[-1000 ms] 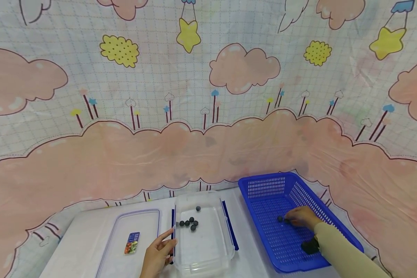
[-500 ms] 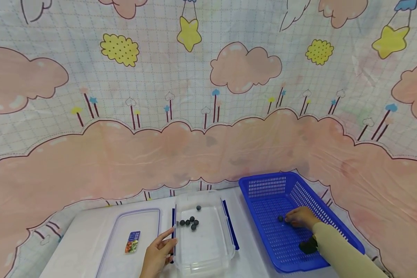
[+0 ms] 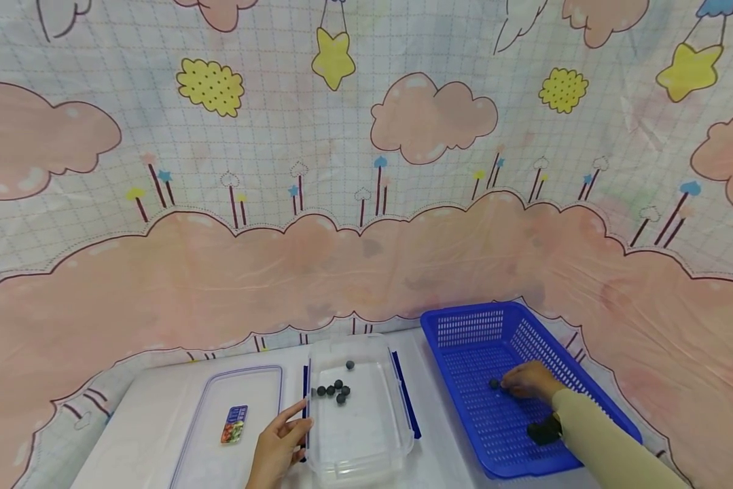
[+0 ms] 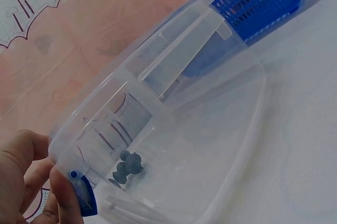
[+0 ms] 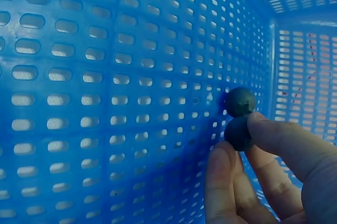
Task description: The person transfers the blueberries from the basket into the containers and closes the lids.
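Note:
My left hand (image 3: 278, 445) grips the left wall of a clear plastic container (image 3: 366, 441); the left wrist view shows thumb and fingers around its edge beside a blue latch (image 4: 84, 195). Several blueberries (image 3: 338, 385) lie inside, most clustered near the left wall, one farther back. At right, my right hand (image 3: 532, 380) is down inside a blue slotted basket (image 3: 453, 394). Its thumb and fingertips pinch one blueberry (image 5: 238, 133), close to the basket floor. Another blueberry (image 5: 240, 101) lies right beside it, seemingly touching it.
A clear lid (image 3: 256, 387) with a blue-edged rim lies left of the container, bearing a colourful label (image 3: 234, 424). The container's right blue latch (image 3: 405, 397) hangs outward, toward the basket. A patterned cloth backdrop (image 3: 342, 272) rises behind the white table (image 3: 140, 414).
The head view shifts very slightly. Both hands stay almost in place, the left on the container and the right at the blueberries in the basket.

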Available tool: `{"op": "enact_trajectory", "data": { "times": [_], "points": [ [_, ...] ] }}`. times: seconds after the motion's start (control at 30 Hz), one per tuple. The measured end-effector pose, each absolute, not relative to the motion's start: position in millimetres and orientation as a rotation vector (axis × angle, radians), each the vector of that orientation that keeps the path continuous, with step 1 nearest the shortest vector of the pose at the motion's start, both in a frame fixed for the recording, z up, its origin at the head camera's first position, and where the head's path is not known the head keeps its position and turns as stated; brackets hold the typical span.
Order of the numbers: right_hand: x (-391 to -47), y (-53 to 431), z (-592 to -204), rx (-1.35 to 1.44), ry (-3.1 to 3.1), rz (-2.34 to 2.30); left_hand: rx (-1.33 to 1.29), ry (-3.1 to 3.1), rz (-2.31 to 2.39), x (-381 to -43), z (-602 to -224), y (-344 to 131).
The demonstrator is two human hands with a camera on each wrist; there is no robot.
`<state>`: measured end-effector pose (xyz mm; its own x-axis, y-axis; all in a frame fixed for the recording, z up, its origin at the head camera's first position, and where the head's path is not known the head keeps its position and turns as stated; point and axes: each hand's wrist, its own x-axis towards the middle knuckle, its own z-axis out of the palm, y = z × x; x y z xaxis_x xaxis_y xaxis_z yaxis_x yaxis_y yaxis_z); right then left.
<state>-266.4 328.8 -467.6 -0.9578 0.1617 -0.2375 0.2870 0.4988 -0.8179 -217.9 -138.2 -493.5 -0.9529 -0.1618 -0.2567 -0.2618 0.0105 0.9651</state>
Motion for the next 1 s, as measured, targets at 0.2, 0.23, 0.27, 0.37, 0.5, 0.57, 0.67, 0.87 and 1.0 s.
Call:
{"op": "enact_trajectory", "data": {
  "times": [0.2, 0.23, 0.27, 0.37, 0.5, 0.57, 0.67, 0.87, 1.0],
  "points": [
    [-266, 329, -462, 0.357, 2.584, -1.483, -0.427, 2.190, 2.135, -217, -493, -138],
    [-265, 329, -461, 0.349, 2.577, -1.489, -0.425, 2.191, 2.137, -216, -493, -138],
    [-265, 329, -461, 0.350, 2.571, -1.497, -0.423, 2.192, 2.139, -216, -493, -138],
    [-264, 327, -460, 0.334, 2.562, -1.507, -0.422, 2.195, 2.134, -216, -493, -138],
    [-265, 323, -460, 0.297, 2.552, -1.529, -0.427, 2.198, 2.126, -216, -493, -139],
    [-265, 321, -460, 0.268, 2.545, -1.537, -0.440, 2.200, 2.120, -216, -494, -138],
    [-265, 317, -459, 0.243, 2.541, -1.539, -0.447, 2.201, 2.109, -216, -495, -139],
    [-264, 312, -456, 0.203, 2.563, -1.517, -0.453, 2.197, 2.105, -217, -495, -139],
    [-263, 310, -455, 0.177, 2.555, -1.526, -0.445, 2.192, 2.115, -216, -495, -138]
  ]
}}
